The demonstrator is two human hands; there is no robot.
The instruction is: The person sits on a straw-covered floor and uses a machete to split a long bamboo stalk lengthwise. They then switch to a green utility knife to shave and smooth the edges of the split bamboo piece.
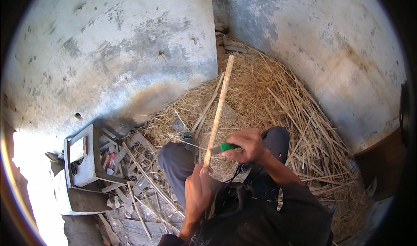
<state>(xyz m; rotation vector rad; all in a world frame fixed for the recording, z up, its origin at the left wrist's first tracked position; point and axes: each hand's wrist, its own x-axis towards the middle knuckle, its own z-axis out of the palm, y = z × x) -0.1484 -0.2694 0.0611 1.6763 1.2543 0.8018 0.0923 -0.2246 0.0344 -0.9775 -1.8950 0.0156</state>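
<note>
A long, straight, pale wooden strip rises from my lap, slanting away from me to the far end of the shavings. My left hand is closed round its near end. My right hand grips a knife by its green handle. The short blade lies against the strip's right side, just beyond my left hand. A thin sliver sticks out to the left of the strip at about the blade's level. Part of the strip's near end is hidden by my left fingers.
My bent knees flank the strip. A heap of straw-like shavings and split strips spreads ahead and right, up to the stained walls. At left, an open wooden box holds odds and ends, with loose sticks beside it.
</note>
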